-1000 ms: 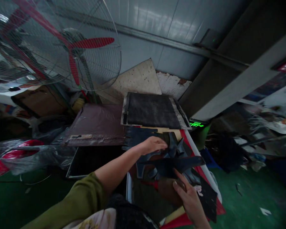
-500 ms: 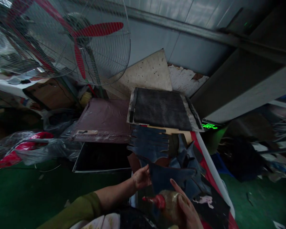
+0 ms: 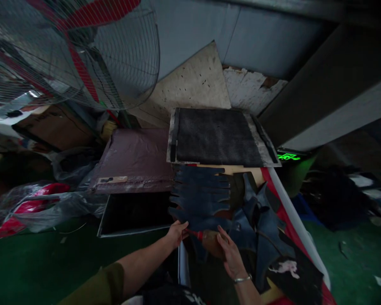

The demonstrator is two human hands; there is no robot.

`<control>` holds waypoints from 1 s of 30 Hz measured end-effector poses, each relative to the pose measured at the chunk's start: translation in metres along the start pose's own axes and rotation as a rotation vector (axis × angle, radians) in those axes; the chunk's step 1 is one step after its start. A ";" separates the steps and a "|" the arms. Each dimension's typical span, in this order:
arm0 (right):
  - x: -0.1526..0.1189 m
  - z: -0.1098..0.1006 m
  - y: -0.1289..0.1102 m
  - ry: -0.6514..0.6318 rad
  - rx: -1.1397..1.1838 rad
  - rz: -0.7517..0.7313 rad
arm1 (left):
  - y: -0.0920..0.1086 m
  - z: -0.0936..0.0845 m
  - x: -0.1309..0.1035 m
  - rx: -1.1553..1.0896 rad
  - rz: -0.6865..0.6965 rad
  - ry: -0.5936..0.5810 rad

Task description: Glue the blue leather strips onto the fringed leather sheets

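My right hand (image 3: 231,253) grips a brownish squeeze bottle (image 3: 211,242) with a red nozzle that points left. My left hand (image 3: 177,233) pinches the near edge of a dark blue cut piece (image 3: 199,222) right at the nozzle tip. A row of overlapping dark blue cut pieces (image 3: 200,191) lies just beyond on the table. More dark pieces (image 3: 260,220) are heaped to the right of my right hand. A bracelet sits on my right wrist.
A dark square pad on a pale board (image 3: 217,136) lies at the table's far end. A maroon sheet (image 3: 133,159) and an open dark bin (image 3: 131,212) are to the left. A caged fan (image 3: 73,51) with red blades stands upper left. Plastic bags (image 3: 31,205) and a green floor surround.
My left hand drew back from the far pieces to the near edge of a blue piece. My right hand brought the bottle up so its red nozzle meets that edge.
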State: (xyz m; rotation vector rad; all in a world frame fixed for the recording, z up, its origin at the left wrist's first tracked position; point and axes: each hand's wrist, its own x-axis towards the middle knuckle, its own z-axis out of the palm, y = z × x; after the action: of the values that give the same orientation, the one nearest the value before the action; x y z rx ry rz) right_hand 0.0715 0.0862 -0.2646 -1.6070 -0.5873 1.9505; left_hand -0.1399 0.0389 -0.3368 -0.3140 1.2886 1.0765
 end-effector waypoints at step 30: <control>0.000 -0.065 0.059 0.427 0.518 0.184 | 0.017 0.010 0.028 0.689 -0.105 0.158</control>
State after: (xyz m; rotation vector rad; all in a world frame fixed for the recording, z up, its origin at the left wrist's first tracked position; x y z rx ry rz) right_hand 0.1279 0.0411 -0.3152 -1.6895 0.2271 1.6179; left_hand -0.1499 0.0679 -0.3523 0.0590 1.6786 0.4763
